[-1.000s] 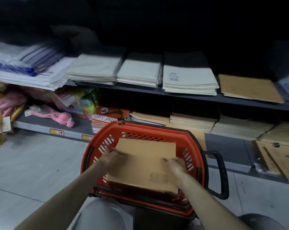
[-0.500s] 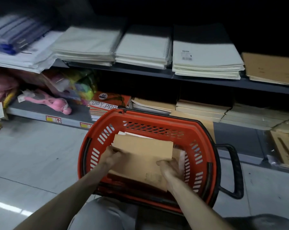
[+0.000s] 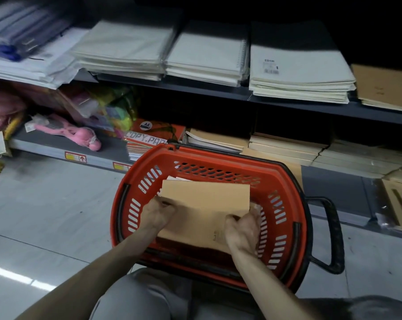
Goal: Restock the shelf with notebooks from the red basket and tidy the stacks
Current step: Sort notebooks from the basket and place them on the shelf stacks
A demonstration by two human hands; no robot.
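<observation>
A red basket (image 3: 285,197) stands on the floor in front of the shelf. Inside it lies a stack of brown-covered notebooks (image 3: 204,204), the top ones slid apart. My left hand (image 3: 157,215) grips the stack's left edge. At the right edge, my right hand (image 3: 242,230) curls round the notebooks. A white item peeks out under the stack at the far side. On the upper shelf (image 3: 287,103) sit stacks of white notebooks (image 3: 297,72) and a brown stack (image 3: 384,88). The lower shelf holds brown notebook stacks (image 3: 285,146).
The basket's black handle (image 3: 331,236) sticks out to the right. Copy paper packs (image 3: 153,139) and pink toys (image 3: 80,135) lie on the lower shelf at left. Flat brown packets (image 3: 398,204) lie at right. My knees are at the frame's bottom.
The view has tilted and moved closer to the basket. Both hands have shifted on the notebook stack, and its top notebooks have slid apart.
</observation>
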